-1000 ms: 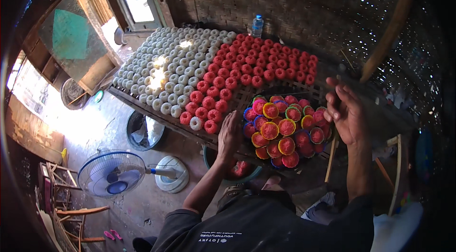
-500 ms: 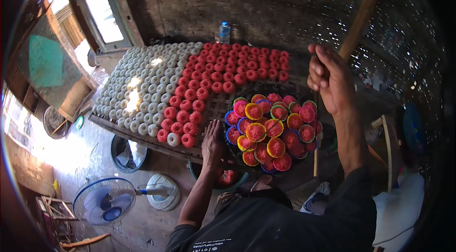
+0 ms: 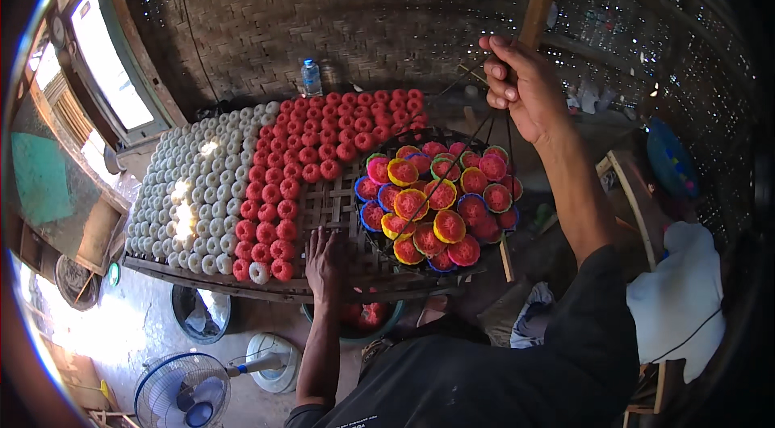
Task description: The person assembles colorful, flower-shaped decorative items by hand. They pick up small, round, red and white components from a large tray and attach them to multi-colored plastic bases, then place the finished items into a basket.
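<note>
My right hand (image 3: 521, 89) is raised with curled fingers, closed around thin dark cords (image 3: 489, 125) that run down to a round dark basket (image 3: 367, 246). Piled in this basket are several round red pieces (image 3: 411, 203) with frilly yellow, blue, green and pink rims. My left hand (image 3: 324, 266) rests with fingers stretched on the woven slatted rack (image 3: 319, 206), left of the basket. Further left on the rack stand rows of red ring-shaped pieces (image 3: 286, 210) and white ring-shaped pieces (image 3: 214, 210). Whether the basket touches the rack, I cannot tell.
A water bottle (image 3: 311, 78) stands behind the rack by the woven wall (image 3: 323, 8). Below the front edge are a tub with red pieces (image 3: 367, 316) and a dark bucket (image 3: 186, 323). A fan (image 3: 182, 396) stands lower left. A white sack (image 3: 678, 299) lies at right.
The view has shifted. Against the rack, the basket has moved away from me or upward, with my right hand still raised above it. My left hand stays about the same place on the rack.
</note>
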